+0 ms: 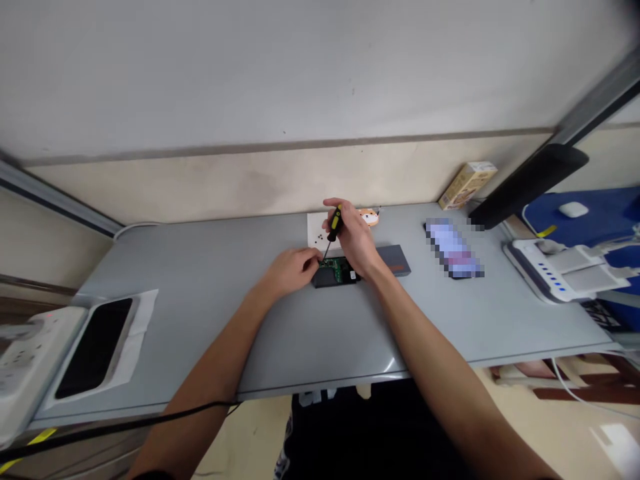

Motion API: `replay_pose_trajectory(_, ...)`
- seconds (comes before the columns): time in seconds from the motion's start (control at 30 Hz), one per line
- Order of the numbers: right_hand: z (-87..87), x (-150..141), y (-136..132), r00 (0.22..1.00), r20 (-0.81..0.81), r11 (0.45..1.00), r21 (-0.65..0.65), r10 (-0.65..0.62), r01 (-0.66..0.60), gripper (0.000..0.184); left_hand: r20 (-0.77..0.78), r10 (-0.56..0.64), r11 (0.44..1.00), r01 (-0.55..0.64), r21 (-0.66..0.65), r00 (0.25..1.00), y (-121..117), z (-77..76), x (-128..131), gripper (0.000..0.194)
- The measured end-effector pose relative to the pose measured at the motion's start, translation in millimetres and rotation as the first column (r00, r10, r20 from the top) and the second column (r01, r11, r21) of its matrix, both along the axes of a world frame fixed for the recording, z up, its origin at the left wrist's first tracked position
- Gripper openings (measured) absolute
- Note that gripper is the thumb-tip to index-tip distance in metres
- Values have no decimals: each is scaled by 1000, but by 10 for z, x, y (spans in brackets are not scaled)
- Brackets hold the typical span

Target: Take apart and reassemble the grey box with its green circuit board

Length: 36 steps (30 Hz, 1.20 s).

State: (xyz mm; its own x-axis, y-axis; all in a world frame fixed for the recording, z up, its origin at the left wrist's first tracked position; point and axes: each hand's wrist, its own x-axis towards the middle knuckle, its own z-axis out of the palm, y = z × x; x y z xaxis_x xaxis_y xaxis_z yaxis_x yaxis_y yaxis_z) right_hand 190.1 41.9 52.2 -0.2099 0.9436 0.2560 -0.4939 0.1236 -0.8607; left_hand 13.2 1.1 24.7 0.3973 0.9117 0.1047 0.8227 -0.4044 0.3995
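My right hand [354, 237] is closed round a small screwdriver [334, 225] with a black and yellow handle, its tip pointing down at a green circuit board [336, 269]. The board sits in a dark flat case [331, 278] in the middle of the grey table [210, 293]. My left hand [293, 269] rests on the table at the left end of the case, its fingers curled against the edge. A grey cover [397, 259] lies just right of the case, partly behind my right wrist.
A white paper [317, 231] with several tiny screws lies behind the case. A phone [453, 250] lies to the right, a box [467, 184] stands by the wall, a black phone [95, 347] lies on white paper at left, a power strip [25, 353] beside it.
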Motion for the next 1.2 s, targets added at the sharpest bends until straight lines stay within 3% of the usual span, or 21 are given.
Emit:
replay_pose_trajectory(0.17, 81, 105, -33, 993, -88, 996, -1, -84, 84, 45, -180, -41, 994, 58, 93, 983, -59, 100, 51, 29)
replay_pose_trajectory(0.27, 155, 249, -84, 992, -98, 997, -4, -83, 83, 43, -243, -7, 985, 48, 164, 970, -115, 137, 119, 27)
replay_pose_trajectory(0.43, 110, 395, -130, 996, -58, 998, -33, -63, 61, 42, -213, 23, 978, 22, 207, 977, -147, 108, 171, 23)
replay_pose_trajectory(0.73, 57, 342, -127, 996, -81, 998, -53, -36, 32, 43, -100, -42, 982, 60, 180, 994, -21, -12, 62, 27)
replay_pose_trajectory(1.2, 56, 367, -124, 997, -77, 1000, -14, -11, 10, 38, -111, -46, 971, 70, 230, 993, -42, -29, 83, 26)
